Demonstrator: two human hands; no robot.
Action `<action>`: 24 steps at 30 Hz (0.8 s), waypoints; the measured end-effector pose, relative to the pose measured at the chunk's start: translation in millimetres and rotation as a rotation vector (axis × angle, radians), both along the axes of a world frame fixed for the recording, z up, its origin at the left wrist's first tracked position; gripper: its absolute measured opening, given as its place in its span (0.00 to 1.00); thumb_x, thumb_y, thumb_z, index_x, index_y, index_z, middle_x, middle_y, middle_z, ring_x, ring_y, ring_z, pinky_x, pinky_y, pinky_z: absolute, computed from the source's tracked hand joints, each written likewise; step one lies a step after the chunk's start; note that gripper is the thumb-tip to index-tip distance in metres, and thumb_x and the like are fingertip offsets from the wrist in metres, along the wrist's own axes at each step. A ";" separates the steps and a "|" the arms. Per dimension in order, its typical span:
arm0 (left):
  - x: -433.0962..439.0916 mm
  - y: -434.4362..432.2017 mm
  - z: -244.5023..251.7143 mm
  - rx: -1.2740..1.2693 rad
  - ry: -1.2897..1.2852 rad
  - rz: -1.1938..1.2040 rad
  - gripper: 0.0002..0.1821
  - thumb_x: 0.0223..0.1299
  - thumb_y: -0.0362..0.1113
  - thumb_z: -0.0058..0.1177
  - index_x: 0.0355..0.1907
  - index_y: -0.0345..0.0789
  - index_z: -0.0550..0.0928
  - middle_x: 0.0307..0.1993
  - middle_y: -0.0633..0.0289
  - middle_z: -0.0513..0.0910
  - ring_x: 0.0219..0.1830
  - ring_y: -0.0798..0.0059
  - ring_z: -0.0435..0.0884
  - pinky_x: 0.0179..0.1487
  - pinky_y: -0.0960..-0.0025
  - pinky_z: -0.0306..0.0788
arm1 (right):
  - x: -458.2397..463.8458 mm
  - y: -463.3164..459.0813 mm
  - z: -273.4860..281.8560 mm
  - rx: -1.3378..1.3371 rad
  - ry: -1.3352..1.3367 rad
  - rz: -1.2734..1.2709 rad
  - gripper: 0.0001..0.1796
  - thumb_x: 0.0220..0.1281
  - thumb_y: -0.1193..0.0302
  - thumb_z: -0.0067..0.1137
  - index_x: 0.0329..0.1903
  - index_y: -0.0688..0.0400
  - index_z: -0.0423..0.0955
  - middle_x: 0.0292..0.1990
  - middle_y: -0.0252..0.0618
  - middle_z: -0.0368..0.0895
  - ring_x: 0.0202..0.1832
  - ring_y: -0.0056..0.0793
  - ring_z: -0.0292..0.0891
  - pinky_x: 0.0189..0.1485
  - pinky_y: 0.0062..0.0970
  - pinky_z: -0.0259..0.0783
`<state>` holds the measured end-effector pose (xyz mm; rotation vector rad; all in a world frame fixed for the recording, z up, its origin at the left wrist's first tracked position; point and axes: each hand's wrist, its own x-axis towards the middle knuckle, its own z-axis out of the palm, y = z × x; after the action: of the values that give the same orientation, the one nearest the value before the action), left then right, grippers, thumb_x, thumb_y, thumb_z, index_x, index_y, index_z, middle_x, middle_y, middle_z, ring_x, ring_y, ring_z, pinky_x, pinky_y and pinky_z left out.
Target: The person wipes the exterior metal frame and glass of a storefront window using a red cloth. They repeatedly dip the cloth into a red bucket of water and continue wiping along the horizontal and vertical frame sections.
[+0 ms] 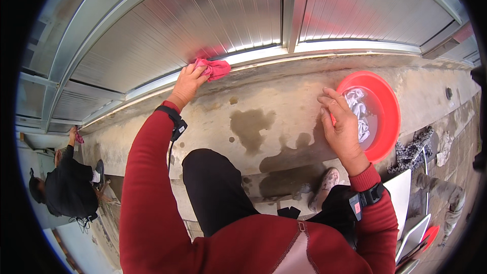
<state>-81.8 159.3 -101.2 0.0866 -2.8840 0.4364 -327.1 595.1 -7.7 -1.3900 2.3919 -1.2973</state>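
My left hand grips a crumpled pink cloth against the bottom rail of a ribbed metal panel. Beside the near rim of a red plastic basin, my right hand hovers with its fingers apart and nothing in them. Water and a bunched white cloth are inside the basin. The right hand hides part of the basin's left rim.
Wet patches mark the concrete ledge. At far left a co-worker in black sits holding a pink cloth to the frame. Patterned fabric, a white board and a grey cloth lie at right.
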 end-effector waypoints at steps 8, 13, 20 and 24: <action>85.6 -30.1 -25.3 0.233 0.154 0.603 0.16 0.54 0.25 0.60 0.44 0.44 0.92 0.55 0.62 0.85 0.58 0.59 0.79 0.60 0.59 0.76 | -6.5 25.4 13.9 -0.037 0.025 -0.039 0.14 0.68 0.82 0.58 0.53 0.62 0.82 0.63 0.53 0.80 0.59 0.48 0.83 0.59 0.34 0.78; 120.0 -60.4 -9.5 0.837 1.137 1.226 0.17 0.63 0.21 0.54 0.53 0.33 0.86 0.44 0.48 0.89 0.41 0.59 0.90 0.46 0.60 0.85 | -7.4 36.8 16.4 -0.080 0.017 -0.011 0.14 0.69 0.82 0.58 0.55 0.64 0.81 0.63 0.54 0.80 0.58 0.49 0.83 0.59 0.34 0.78; -40.8 -47.0 63.1 1.791 1.773 0.820 0.17 0.63 0.19 0.50 0.52 0.33 0.71 0.36 0.49 0.83 0.30 0.52 0.87 0.26 0.45 0.80 | -16.2 27.4 4.2 -0.040 0.145 0.020 0.12 0.70 0.82 0.56 0.53 0.64 0.80 0.62 0.52 0.81 0.60 0.48 0.80 0.62 0.37 0.76; -34.7 -33.0 152.6 1.773 1.880 0.544 0.17 0.72 0.23 0.46 0.59 0.37 0.67 0.46 0.52 0.81 0.37 0.60 0.87 0.36 0.52 0.86 | -17.7 24.2 -11.6 -0.022 0.106 0.048 0.13 0.70 0.82 0.55 0.54 0.65 0.79 0.64 0.53 0.80 0.63 0.46 0.79 0.64 0.36 0.75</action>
<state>-116.4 126.3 51.5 0.8573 -0.5825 -1.3599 -344.8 619.3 -19.4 -1.5501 2.3999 -1.2736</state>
